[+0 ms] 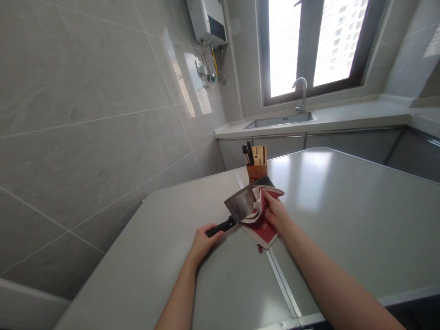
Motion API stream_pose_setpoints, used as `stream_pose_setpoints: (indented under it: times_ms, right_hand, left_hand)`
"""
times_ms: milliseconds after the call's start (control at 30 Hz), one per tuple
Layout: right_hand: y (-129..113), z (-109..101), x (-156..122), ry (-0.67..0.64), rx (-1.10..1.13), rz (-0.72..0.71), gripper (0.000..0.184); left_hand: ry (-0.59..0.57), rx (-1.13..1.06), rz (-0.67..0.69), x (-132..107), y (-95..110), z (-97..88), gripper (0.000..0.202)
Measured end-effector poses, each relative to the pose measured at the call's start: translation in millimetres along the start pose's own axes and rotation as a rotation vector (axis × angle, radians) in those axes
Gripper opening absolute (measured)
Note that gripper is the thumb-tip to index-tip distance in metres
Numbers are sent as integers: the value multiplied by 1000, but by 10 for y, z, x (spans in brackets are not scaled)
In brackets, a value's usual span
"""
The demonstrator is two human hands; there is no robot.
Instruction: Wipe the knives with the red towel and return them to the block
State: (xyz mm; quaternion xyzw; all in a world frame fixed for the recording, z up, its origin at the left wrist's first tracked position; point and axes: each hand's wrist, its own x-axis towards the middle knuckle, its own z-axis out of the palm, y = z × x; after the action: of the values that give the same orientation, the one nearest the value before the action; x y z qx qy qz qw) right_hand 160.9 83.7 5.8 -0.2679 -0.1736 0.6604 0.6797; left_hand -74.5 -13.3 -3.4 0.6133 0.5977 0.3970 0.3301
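Note:
My left hand is closed round the black handle of a cleaver, whose wide steel blade is raised over the grey table. My right hand grips a red and white cloth and presses it against the blade. The cloth hangs down onto the table below the blade. Just behind the knife stands a wooden knife block with two dark-handled knives in it.
A tiled wall runs along the left of the table. At the back a counter carries a steel sink with a curved tap under a window. A water heater hangs on the wall. A seam divides the table in two.

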Motion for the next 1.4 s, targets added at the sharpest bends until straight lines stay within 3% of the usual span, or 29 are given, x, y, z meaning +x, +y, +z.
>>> stream_pose_setpoints:
  times_ms: [333, 833, 1067, 1267, 1400]
  right_hand:
    - [-135, -75, 59, -17, 99, 92, 24]
    - [-109, -73, 99, 70, 15, -67, 29]
    - [-102, -106, 151, -22, -30, -133, 22]
    - [-132, -81, 83, -82, -64, -86, 28]
    - [-125, -46, 53, -46, -33, -92, 31]
  left_hand:
    - [-2, 11, 27, 3, -18, 8, 34]
    - [-3, 4, -23, -6, -7, -3, 38]
    - [-1, -15, -26, 3, -44, -14, 40]
    - [7, -4, -28, -7, -22, -19, 40]
    - [12, 14, -7, -8, -21, -24, 38]
